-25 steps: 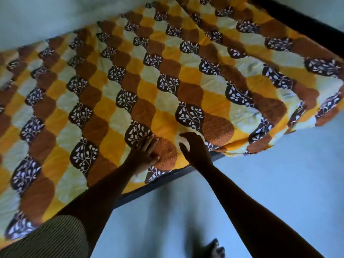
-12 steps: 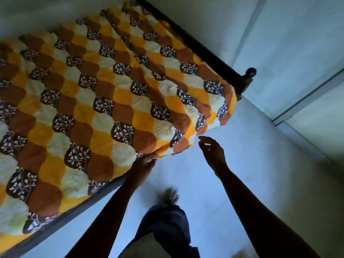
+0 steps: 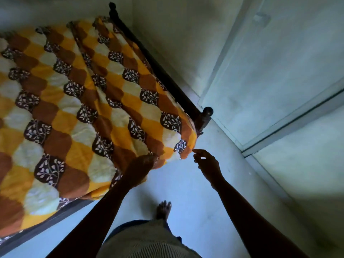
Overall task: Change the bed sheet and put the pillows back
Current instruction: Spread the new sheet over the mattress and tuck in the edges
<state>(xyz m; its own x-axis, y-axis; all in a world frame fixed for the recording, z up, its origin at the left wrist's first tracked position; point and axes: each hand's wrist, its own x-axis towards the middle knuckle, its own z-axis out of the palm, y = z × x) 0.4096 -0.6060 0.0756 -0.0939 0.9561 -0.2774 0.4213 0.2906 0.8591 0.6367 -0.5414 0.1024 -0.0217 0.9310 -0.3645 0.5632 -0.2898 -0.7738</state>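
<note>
Sheet (image 3: pixel 78 101) covers bed (image 3: pixel 162 75) — left hand (image 3: pixel 142 165) at its edge.

A bed sheet patterned in orange, brown and cream scallops with dark leaf motifs (image 3: pixel 74 112) covers the mattress, and its corner hangs over the near end of a dark wooden bed frame with a round knob on its post (image 3: pixel 207 111). The left hand (image 3: pixel 143 164) rests on the sheet's edge near that corner, too dark to show a grip. The right hand (image 3: pixel 206 162) hovers just beside the corner with loosely bent fingers, above a bare foot (image 3: pixel 163 209) on the pale floor (image 3: pixel 195 183).
</note>
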